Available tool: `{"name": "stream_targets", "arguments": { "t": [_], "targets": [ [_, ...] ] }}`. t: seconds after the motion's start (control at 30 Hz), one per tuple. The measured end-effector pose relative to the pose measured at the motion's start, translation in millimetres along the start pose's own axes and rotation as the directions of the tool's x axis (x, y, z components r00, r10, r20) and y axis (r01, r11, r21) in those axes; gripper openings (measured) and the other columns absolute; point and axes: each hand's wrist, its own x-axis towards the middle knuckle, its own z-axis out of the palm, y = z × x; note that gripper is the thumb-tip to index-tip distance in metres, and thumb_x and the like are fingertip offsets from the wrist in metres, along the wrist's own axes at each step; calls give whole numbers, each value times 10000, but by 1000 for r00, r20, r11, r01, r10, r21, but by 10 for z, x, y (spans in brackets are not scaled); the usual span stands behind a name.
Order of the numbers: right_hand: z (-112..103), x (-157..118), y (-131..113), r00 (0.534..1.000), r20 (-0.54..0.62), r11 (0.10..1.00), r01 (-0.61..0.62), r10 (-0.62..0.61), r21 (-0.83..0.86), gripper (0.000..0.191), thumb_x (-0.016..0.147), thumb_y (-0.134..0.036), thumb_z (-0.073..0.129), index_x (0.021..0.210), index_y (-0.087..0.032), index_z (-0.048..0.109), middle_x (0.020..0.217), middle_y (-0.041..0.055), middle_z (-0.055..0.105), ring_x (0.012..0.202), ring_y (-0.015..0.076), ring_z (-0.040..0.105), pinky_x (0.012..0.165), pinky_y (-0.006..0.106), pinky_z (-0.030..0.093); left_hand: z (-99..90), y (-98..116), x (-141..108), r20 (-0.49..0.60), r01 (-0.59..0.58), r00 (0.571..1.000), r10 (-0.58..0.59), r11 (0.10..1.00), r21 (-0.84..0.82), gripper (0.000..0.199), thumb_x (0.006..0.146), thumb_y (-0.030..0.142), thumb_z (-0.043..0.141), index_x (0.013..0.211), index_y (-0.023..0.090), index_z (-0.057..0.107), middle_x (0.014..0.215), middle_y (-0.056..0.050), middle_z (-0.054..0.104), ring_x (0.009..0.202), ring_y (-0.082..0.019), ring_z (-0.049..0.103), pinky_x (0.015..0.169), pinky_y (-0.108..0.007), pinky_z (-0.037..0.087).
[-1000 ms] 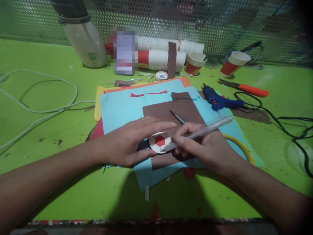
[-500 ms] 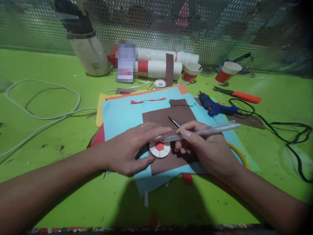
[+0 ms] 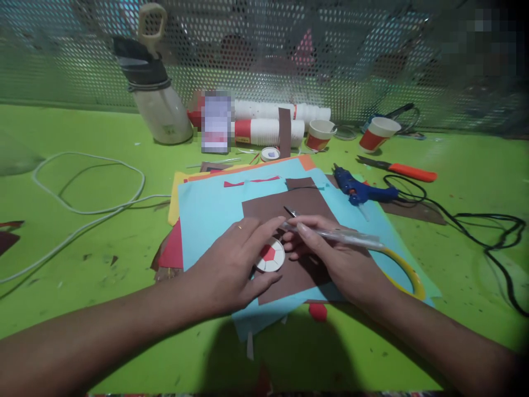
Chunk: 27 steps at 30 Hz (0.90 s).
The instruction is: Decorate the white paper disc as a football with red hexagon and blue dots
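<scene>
While the white disc with its red centre lies over brown paper, the left hand curls around it, fingers and thumb moderately apart. The right hand pinches a clear pen just beside the disc. Around them spread blue sheets, yellow-handled scissors and, farther right, a blue glue gun.

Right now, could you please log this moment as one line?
left hand: around white disc | right hand: holding pen | brown sheet: beneath disc | blue glue gun: untouched
</scene>
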Motion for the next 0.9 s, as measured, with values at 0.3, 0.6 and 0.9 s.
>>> {"name": "stream_targets", "arguments": {
  "t": [0.3, 0.6, 0.9],
  "targets": [
    [-54, -63, -15, 994, -88, 997, 63, -68, -54, 286, 913, -467, 559, 1011, -209, 632, 776, 20, 672, 605, 117, 614, 519, 232, 478, -210, -69, 26, 15, -88, 995, 96, 952, -293, 750, 738, 208, 574, 1431, 263, 290, 1376, -119, 439, 1223, -329, 464, 1008, -534, 426],
    [-91, -124, -49, 988, -105, 988, 97, -110, -119, 313, 921, -438, 548, 744, -189, 616, 489, -55, 428, 447, 82, 358, 421, 232, 283, -103, -37, 15, 17, 88, 996, -89, 993, 76, 704, 803, 446, 707, 1359, 218, 341, 1037, -86, 547, 938, -277, 512, 840, -474, 468],
    [-92, -97, -6, 994, 85, 998, 63, -62, -14, 175, 900, -300, 562, 759, -199, 545, 498, -59, 487, 456, 85, 439, 444, 213, 347, -168, -112, 23, 128, -108, 983, 134, 975, -192, 688, 860, 162, 535, 1480, 246, 248, 1399, -103, 509, 1211, -259, 512, 1011, -432, 426]
  ]
}}
